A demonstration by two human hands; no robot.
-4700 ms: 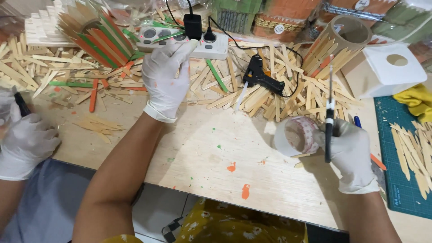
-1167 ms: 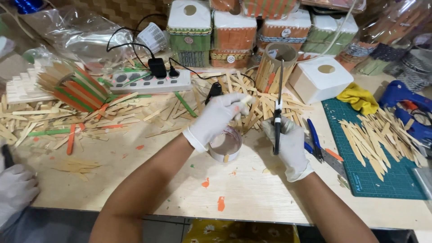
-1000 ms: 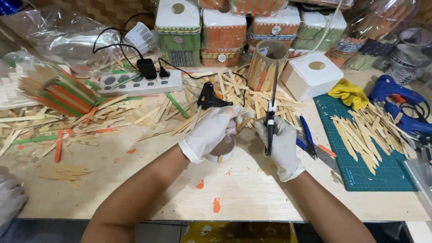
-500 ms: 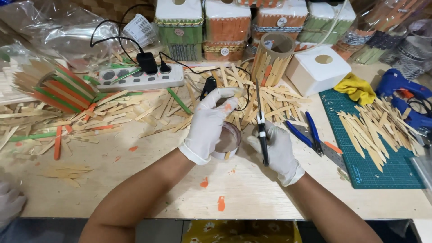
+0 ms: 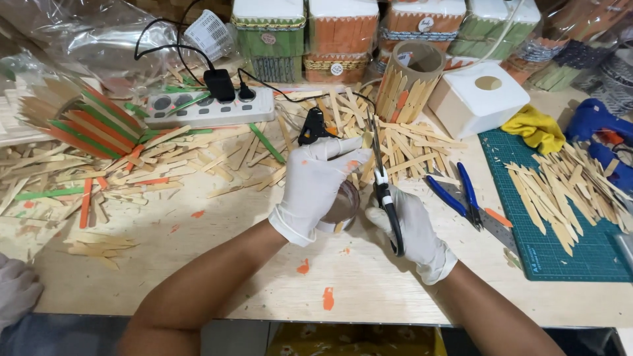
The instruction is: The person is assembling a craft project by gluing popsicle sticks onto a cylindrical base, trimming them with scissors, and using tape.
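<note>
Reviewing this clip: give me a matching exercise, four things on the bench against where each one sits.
Things:
1 scissors
2 tape roll
3 power strip
4 yellow cloth

Places:
A under the left hand
B beside the white box
C in the right hand
D behind the scattered sticks

Pairs: 1-C, 2-A, 3-D, 4-B

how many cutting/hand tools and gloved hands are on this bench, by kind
scissors, held in the right hand: 1
blue-handled pliers: 1
black glue gun: 1
blue glue gun: 1
white-gloved hands, counting the left hand on the tape roll and a co-worker's hand: 3
total: 7
</note>
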